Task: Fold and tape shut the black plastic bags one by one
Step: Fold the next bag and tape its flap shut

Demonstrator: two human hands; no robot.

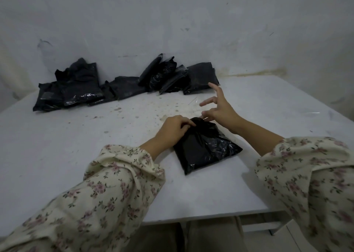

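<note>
The left hand point(176, 127) grips the gathered top of the black bag point(205, 148), its fingers curled over the folded neck and pressing it onto the desk point(76, 146). The bag lies flat in front of the person, neck pointing away. Just right of that neck, the right hand point(218, 108) is spread wide with its fingers straight and fanned. Its lowest fingertips are at the fold, and I cannot tell whether a strip of clear tape hangs from them.

The step in hand looks like closing the fold. It should go best if the left hand pins the fold tight, since the slick plastic will likely spring open. The right hand can then lay tape across the fold onto the bag's body and smooth it from the middle outward.

Well beyond the bag to its left, a left heap point(72, 87) of black bags sits against the wall point(172, 22). Behind the bag, a right heap point(178, 75) leans on the same wall. I cannot tell which of these bags are taped.

The desk beyond the bag is speckled with dirt, which could weaken the tape's stick. Far right of the bag, a faint glint point(312, 112) may be tape. The loose floral sleeves point(122, 167) on either side of the bag could snag a sticky strip.
</note>
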